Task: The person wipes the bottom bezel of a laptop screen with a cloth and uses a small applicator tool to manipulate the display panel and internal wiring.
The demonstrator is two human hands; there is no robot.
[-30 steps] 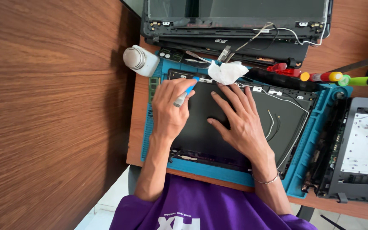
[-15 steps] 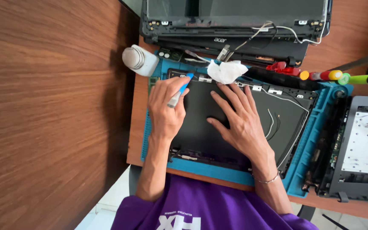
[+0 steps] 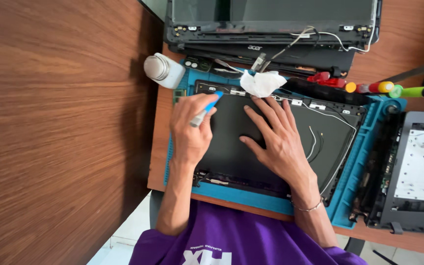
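The far end of the blue-and-white tool (image 3: 205,111) is buried in the left hand (image 3: 190,131), so its full shape cannot be made out, and the right hand (image 3: 277,142) covers the middle of the dark laptop lid panel (image 3: 231,142). The grey chassis (image 3: 418,172) at the right is cut off by the frame edge. Since a second ago the left hand has slid slightly toward the panel's left edge; the right hand has stayed put. The left grip is closed around the tool, blue tip pointing at the panel's top corner. The right hand lies flat, fingers spread, pressing the panel onto the blue mat (image 3: 251,198) on the table (image 3: 158,162). A crumpled white tissue (image 3: 262,82) sits just beyond its fingertips.
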